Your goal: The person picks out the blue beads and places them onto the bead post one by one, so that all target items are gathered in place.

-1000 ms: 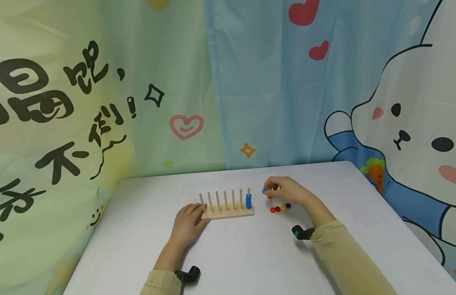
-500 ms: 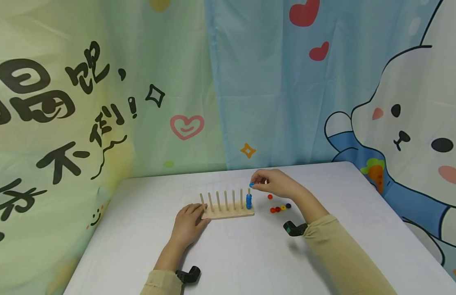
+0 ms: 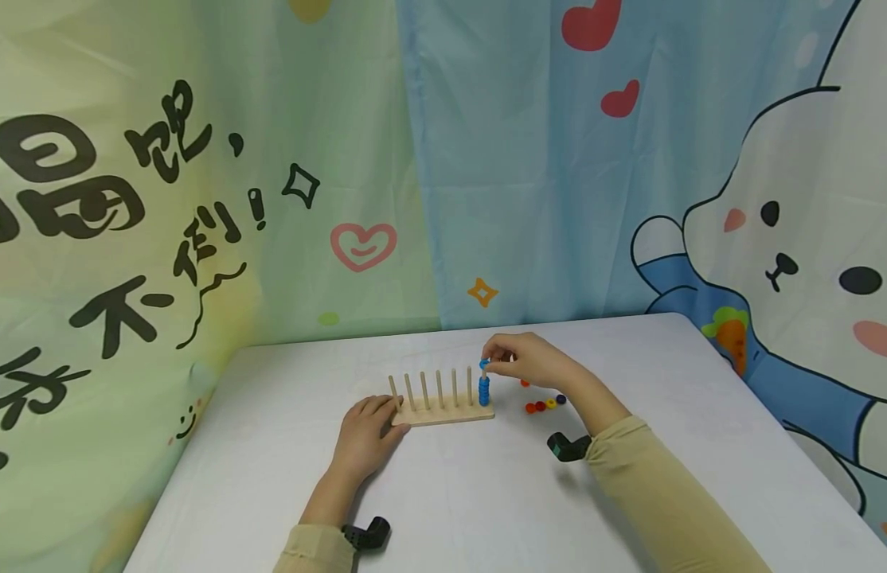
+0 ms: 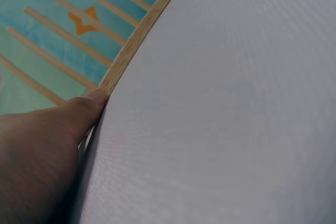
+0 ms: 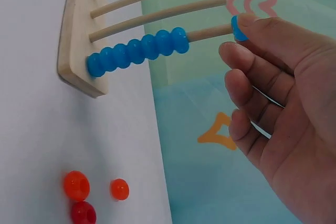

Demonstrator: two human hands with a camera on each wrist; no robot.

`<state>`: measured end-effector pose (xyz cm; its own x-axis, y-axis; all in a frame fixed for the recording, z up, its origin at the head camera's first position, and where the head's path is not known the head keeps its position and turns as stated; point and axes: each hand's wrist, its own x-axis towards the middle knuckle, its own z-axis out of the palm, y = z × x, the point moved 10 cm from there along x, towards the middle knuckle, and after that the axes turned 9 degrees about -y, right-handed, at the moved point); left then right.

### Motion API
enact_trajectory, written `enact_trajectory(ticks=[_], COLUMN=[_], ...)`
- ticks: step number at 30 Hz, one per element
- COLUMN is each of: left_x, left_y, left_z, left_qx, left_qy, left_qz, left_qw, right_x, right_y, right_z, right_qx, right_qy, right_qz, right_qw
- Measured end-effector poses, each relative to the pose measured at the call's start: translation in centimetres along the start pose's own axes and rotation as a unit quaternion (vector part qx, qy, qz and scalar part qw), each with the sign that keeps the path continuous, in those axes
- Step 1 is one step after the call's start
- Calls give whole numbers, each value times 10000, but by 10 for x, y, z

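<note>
A wooden peg board (image 3: 443,415) with a row of upright pegs stands on the white table. My left hand (image 3: 365,436) grips its left end, the thumb (image 4: 86,109) lying along the front edge of the base. On the rightmost peg sits a stack of blue beads (image 5: 137,52), with bare wood above them. My right hand (image 3: 533,360) pinches one more blue bead (image 5: 239,28) between thumb and index finger, right at the tip of that peg. The other pegs carry no beads.
Right of the board lie loose beads: an orange one (image 3: 530,408), a red one (image 3: 540,406), a yellow one (image 3: 551,403) and a dark one (image 3: 561,399) in a row. Another orange bead (image 5: 119,189) lies apart behind them. A printed curtain (image 3: 329,159) hangs behind the table (image 3: 458,493).
My right hand has carried a blue bead leftward from beside the loose beads to the top of the rightmost peg. The left hand and the board have stayed put.
</note>
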<state>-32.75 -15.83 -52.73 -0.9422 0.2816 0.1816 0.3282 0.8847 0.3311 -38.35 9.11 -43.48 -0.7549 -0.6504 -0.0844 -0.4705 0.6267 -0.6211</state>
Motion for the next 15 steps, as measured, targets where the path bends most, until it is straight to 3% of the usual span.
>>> enact_trajectory(ticks=[15], left_x=[-1], left_y=[1], left_z=[-2], left_qx=[-20], left_qy=[32], left_qz=[14], left_qw=[10000], right_x=[3], right_y=[13], right_z=[20], right_qx=[-213], right_qy=[-105], right_qz=[93], right_qw=[9997])
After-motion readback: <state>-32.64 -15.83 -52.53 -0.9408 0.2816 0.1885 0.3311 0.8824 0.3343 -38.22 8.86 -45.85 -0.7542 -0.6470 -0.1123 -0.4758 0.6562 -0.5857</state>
